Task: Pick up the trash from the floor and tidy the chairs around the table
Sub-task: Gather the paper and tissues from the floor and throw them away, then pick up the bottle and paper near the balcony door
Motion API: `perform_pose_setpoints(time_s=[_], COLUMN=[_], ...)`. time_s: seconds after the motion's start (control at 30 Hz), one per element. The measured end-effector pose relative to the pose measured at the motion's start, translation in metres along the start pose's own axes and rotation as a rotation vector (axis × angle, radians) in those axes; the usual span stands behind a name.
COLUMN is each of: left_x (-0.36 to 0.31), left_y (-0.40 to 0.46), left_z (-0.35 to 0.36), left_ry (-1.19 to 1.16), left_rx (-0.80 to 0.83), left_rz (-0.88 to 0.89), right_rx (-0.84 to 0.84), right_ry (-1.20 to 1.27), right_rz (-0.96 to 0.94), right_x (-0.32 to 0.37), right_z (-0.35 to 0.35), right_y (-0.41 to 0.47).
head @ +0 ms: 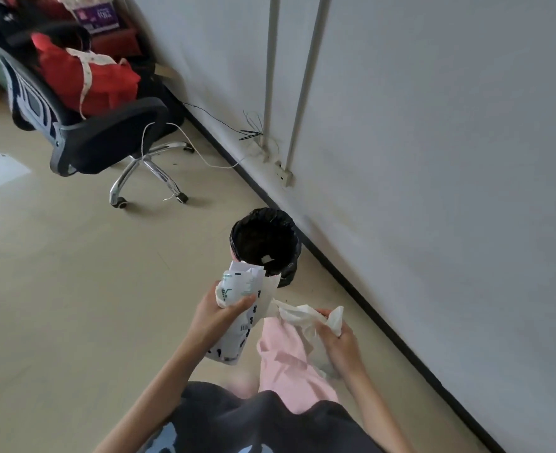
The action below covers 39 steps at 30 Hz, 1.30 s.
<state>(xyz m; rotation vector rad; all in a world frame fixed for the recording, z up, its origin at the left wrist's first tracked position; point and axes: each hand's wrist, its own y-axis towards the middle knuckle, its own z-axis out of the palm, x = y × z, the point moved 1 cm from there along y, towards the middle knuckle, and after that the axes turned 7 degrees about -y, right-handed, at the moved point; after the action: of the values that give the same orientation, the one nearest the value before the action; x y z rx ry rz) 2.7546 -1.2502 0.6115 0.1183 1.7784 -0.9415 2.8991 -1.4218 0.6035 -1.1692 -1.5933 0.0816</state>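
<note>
My left hand (219,313) grips a bundle of white printed paper and plastic packaging (242,299), held just in front of a small bin lined with a black bag (265,241). A white scrap lies inside the bin. My right hand (337,338) is closed on crumpled white plastic wrap (302,317), lower and to the right of the bin. A black office chair (106,138) on a chrome wheeled base stands at the upper left, with a red bag (84,80) on its seat.
A grey wall (433,125) with a dark baseboard runs diagonally on the right, with two vertical pipes (271,60) and loose wires at their foot. A thin white cable (188,148) trails from the chair to the wall. The beige floor (57,273) spreads left.
</note>
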Motion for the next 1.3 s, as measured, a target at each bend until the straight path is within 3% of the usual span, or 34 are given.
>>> perform_pose_setpoints(time_s=[0.2, 0.37, 0.6, 0.83, 0.9, 1.03, 1.3], left_x=[-0.022, 0.001, 0.09, 0.203, 0.214, 0.193, 0.074], left_y=[0.148, 0.263, 0.412, 0.503, 0.511, 0.495, 0.367], left_z=[0.038, 0.065, 0.098, 0.119, 0.117, 0.104, 0.036], left_ry=[-0.148, -0.282, -0.425, -0.222, -0.212, -0.137, 0.077], left_rx=[-0.134, -0.147, -0.104, -0.131, -0.119, -0.052, -0.05], left_rz=[-0.153, -0.263, -0.306, -0.822, -0.75, -0.579, -0.31], right_rx=[0.029, 0.022, 0.1, 0.074, 0.081, 0.151, 0.273], right_ry=[-0.031, 0.008, -0.018, -0.072, -0.067, -0.22, -0.42], right_rz=[0.019, 0.096, 0.182, 0.368, 0.416, 0.329, 0.046], right_x=[0.074, 0.086, 0.027, -0.064, -0.078, -0.073, 0.059], right_z=[0.001, 0.043, 0.125, 0.17, 0.171, 0.166, 0.129], right_y=[0.159, 0.285, 0.436, 0.533, 0.541, 0.526, 0.405])
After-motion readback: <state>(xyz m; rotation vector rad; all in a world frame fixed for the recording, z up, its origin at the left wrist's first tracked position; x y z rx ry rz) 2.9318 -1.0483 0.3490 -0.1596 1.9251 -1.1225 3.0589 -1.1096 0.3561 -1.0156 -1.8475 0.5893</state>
